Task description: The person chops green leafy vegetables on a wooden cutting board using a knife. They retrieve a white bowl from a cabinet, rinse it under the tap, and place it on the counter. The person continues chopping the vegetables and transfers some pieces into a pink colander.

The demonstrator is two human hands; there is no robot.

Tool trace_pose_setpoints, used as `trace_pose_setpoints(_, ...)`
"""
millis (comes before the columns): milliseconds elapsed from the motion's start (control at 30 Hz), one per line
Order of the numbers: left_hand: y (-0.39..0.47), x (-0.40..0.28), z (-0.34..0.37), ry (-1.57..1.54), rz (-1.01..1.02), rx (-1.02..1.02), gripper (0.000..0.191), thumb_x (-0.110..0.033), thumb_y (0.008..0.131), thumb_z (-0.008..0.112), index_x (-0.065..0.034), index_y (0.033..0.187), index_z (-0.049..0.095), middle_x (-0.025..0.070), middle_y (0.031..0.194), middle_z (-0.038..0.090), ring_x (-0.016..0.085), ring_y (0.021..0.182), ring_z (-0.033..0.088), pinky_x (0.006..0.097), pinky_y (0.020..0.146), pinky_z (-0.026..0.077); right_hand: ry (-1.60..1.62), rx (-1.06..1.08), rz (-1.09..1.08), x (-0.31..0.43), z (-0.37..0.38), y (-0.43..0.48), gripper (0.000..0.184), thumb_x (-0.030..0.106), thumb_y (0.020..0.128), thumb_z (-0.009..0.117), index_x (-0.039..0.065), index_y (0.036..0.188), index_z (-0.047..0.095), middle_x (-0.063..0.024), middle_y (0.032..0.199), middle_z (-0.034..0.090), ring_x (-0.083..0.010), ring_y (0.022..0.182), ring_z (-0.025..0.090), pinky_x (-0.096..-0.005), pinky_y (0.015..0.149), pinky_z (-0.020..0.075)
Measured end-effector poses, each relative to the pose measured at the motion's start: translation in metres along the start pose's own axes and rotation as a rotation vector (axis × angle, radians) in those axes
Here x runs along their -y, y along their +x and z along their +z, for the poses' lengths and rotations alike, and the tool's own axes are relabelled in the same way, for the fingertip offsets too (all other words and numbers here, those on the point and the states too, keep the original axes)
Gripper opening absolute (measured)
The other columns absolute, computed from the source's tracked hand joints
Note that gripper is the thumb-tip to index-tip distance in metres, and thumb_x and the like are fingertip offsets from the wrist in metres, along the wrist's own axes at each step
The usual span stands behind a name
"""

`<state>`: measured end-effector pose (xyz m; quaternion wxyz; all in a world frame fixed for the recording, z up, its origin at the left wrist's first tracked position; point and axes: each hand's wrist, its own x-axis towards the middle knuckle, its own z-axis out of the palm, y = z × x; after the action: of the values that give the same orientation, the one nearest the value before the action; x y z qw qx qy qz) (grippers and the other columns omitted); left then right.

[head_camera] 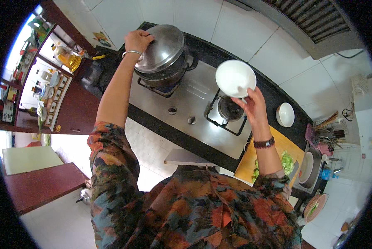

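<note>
My left hand (138, 41) grips the top of a shiny metal lid (165, 46), which is tilted over a dark pot (167, 79) on the left burner. The pot's contents are hidden by the lid. In my right hand (253, 104) is a white bowl (235, 77), held by its rim above the right burner (231, 109). The bowl appears to have nothing in it. Both burners belong to a stainless steel gas stove (192, 96) with two knobs at its front.
A second white bowl (285, 114) stands on the black counter at right. Cut lettuce (287, 163) and a knife lie on a wooden cutting board (274, 140). Further right is a sink (309, 183). The range hood (310, 28) overhangs the back. Shelves with an oil jug (67, 59) are at left.
</note>
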<state>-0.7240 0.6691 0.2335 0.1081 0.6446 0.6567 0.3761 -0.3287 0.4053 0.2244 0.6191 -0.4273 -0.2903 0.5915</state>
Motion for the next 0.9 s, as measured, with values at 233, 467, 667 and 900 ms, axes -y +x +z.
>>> trace_pose_setpoints(233,-0.021,-0.017,0.037,0.245,0.181,0.022,0.034,-0.034,0.07,0.08,-0.0098,0.093,0.078,0.0119,0.089,0.074,0.029,0.083,0.071,0.0392,0.079,0.056,0.008,-0.219,-0.033,0.004,-0.064,-0.074,0.054,0.014,0.093,0.062,-0.002,0.141,0.043,-0.0163,0.134,0.054,-0.0289,0.118,0.06,-0.046,0.093,0.0581)
trace_pose_setpoints(467,-0.026,-0.021,0.038,0.219,0.075,0.08,0.032,-0.029,0.068,0.079,-0.0088,0.093,0.078,0.0154,0.094,0.074,0.033,0.088,0.071,0.0407,0.083,0.056,-0.018,-0.291,-0.05,0.006,-0.106,-0.111,0.063,0.025,0.091,0.067,0.003,0.144,0.04,-0.0153,0.137,0.053,-0.0297,0.125,0.056,-0.0501,0.096,0.0573)
trace_pose_setpoints(667,-0.026,-0.017,0.034,0.306,0.065,0.108,0.031,-0.028,0.069,0.078,-0.0093,0.094,0.078,0.0152,0.097,0.074,0.033,0.09,0.07,0.0423,0.083,0.055,0.019,-0.296,-0.041,0.007,-0.121,-0.126,0.064,0.024,0.091,0.067,0.004,0.145,0.039,-0.0157,0.139,0.051,-0.0302,0.129,0.052,-0.0494,0.096,0.0574)
trace_pose_setpoints(900,-0.017,0.021,0.047,0.154,0.087,0.13,0.027,-0.028,0.078,0.075,-0.0074,0.096,0.077,0.0127,0.089,0.075,0.028,0.081,0.073,0.0379,0.075,0.056,0.086,-0.282,-0.032,0.009,-0.131,-0.145,0.06,0.018,0.093,0.063,0.003,0.145,0.039,-0.0156,0.139,0.05,-0.03,0.128,0.053,-0.0502,0.097,0.0558)
